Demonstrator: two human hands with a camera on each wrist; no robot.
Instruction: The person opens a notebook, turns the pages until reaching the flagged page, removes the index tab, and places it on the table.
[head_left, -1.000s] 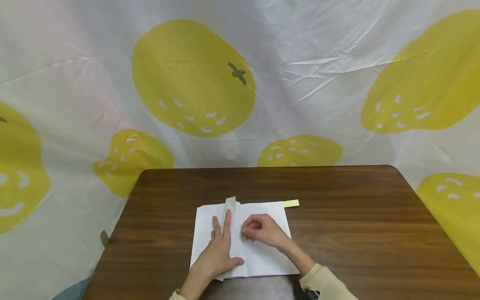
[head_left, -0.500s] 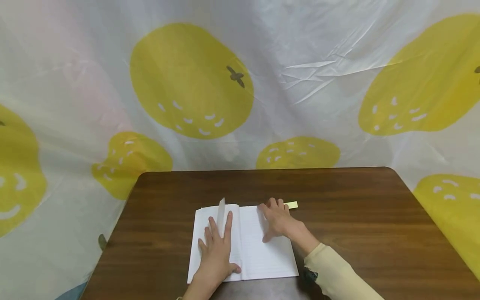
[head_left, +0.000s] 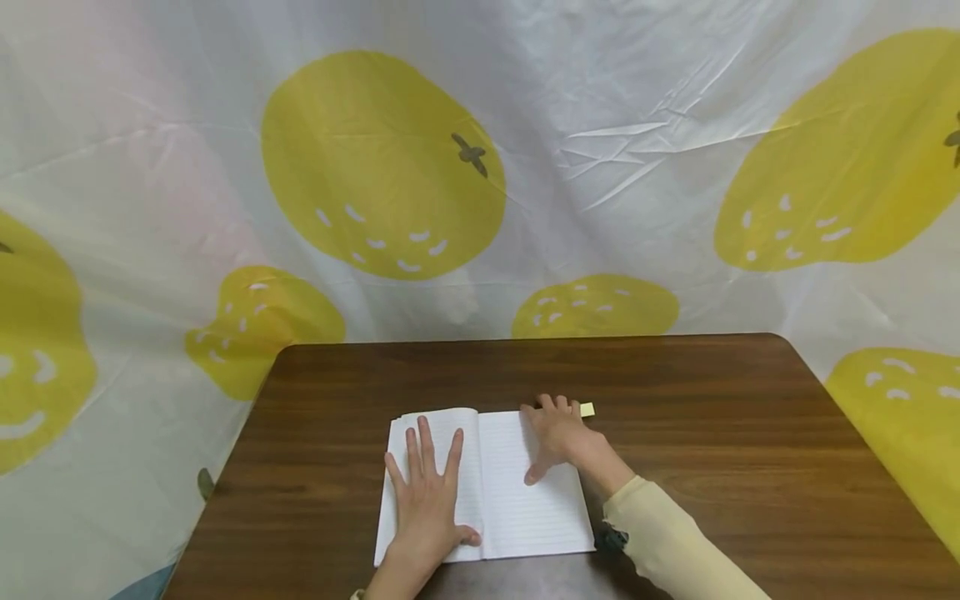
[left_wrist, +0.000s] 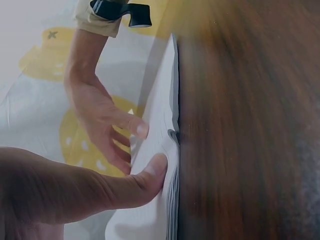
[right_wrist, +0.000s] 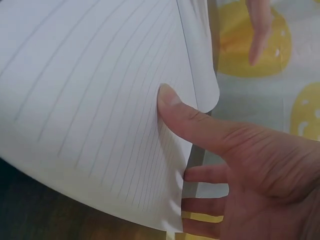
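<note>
Apparently both hands [head_left: 427, 492] press notebook [head_left: 525, 508] flat

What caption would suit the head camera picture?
Left hand flat on an open lined notebook, right hand at its far corner by a yellow tab.

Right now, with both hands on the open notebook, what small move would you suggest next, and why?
Probably slide the yellow slip onto the right page. The right hand already touches it at the notebook's far corner, and the left hand presses the left page flat.
</note>
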